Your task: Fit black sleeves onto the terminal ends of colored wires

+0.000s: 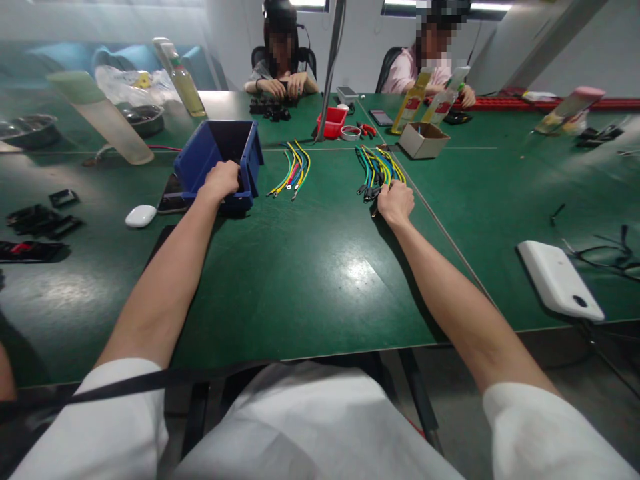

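My left hand [220, 181] reaches over the front rim of a blue plastic bin [200, 157] on the green table, with its fingers curled down into the bin; what they touch is hidden. My right hand [396, 202] rests at the near end of a bundle of coloured wires [377, 170], fingers closed on the wire ends. A second, smaller bundle of yellow, green, blue and red wires [294, 170] lies between the bin and my right hand, untouched.
A white mouse [141, 215] and a dark phone lie left of the bin. Black parts [37, 223] sit at far left, a white device [559, 279] near the right edge. A red tray [331, 123], cardboard box [423, 140], bottles and two seated people are across the table.
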`<act>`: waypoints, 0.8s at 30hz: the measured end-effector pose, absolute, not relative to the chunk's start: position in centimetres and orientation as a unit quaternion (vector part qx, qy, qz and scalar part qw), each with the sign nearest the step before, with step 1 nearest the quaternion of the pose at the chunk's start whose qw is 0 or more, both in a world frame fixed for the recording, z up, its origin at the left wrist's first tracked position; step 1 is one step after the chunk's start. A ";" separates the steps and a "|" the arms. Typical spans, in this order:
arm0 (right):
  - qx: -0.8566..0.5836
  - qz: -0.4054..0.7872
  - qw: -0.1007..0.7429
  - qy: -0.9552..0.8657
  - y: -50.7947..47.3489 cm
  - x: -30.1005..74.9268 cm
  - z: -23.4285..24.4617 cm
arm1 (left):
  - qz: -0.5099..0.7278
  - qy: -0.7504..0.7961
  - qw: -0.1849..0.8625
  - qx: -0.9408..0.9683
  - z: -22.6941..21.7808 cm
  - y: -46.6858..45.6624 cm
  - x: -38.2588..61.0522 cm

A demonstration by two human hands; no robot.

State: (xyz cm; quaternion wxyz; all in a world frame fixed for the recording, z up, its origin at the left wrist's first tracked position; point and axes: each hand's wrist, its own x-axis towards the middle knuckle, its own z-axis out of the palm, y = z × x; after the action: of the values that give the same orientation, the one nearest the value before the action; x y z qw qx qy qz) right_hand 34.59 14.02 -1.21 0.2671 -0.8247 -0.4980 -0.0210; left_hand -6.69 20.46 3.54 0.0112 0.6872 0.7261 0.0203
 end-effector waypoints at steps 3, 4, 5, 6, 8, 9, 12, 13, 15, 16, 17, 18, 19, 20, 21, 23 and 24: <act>-0.821 -0.018 0.275 -0.500 13.9 34.6 -1.2 | 0.025 0.725 0.008 0.688 3.6 20.4 -6.7; -0.820 -0.018 0.279 -0.499 13.9 34.6 -1.2 | 0.025 0.724 0.008 0.689 3.7 20.4 -6.7; -0.819 -0.018 0.283 -0.498 14.0 34.7 -1.3 | 0.025 0.723 0.008 0.690 3.7 20.4 -6.7; -0.819 -0.018 0.287 -0.496 14.0 34.7 -1.3 | 0.024 0.722 0.009 0.691 3.6 20.4 -6.8; -0.819 -0.014 0.294 -0.492 14.1 34.8 -1.3 | 0.021 0.720 0.018 0.693 3.5 20.6 -6.9; -0.819 -0.010 0.297 -0.491 14.2 34.9 -1.4 | 0.022 0.720 0.023 0.693 3.4 20.7 -7.0; -0.818 0.003 0.303 -0.489 14.3 35.0 -1.5 | 0.026 0.719 0.030 0.694 3.1 21.1 -7.3; -0.818 0.003 0.306 -0.488 14.3 35.0 -1.5 | 0.024 0.717 0.026 0.697 3.0 21.2 -7.3; -0.816 -0.003 0.315 -0.485 14.4 35.1 -1.6 | 0.014 0.713 0.010 0.701 3.1 21.3 -7.2; -0.815 -0.006 0.320 -0.483 14.5 35.1 -1.6 | 0.008 0.714 0.004 0.700 3.1 21.3 -7.2; -0.814 -0.007 0.326 -0.480 14.5 35.1 -1.7 | 0.004 0.715 -0.001 0.699 3.2 21.2 -7.1; -0.814 -0.006 0.332 -0.478 14.5 35.1 -1.7 | 0.000 0.718 -0.002 0.696 3.3 21.1 -7.1; -0.813 -0.005 0.337 -0.475 14.6 35.2 -1.7 | -0.002 0.720 0.001 0.694 3.3 21.1 -7.0; -0.812 -0.002 0.342 -0.472 14.6 35.2 -1.8 | -0.003 0.720 0.006 0.694 3.4 21.0 -7.0; -0.811 0.000 0.348 -0.470 14.6 35.2 -1.8 | -0.003 0.719 0.013 0.695 3.4 20.9 -7.0; -0.809 0.001 0.358 -0.467 14.7 35.3 -1.9 | 0.001 0.715 0.025 0.699 3.5 20.8 -7.0; -0.807 0.000 0.362 -0.466 14.8 35.4 -1.9 | 0.004 0.712 0.029 0.701 3.5 20.7 -7.0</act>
State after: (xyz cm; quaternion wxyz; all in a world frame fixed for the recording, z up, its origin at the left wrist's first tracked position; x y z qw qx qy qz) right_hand 35.37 14.76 -1.89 0.3620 -0.8071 -0.4664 0.0003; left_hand -6.98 20.75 3.51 0.0288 0.7013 0.7123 0.0043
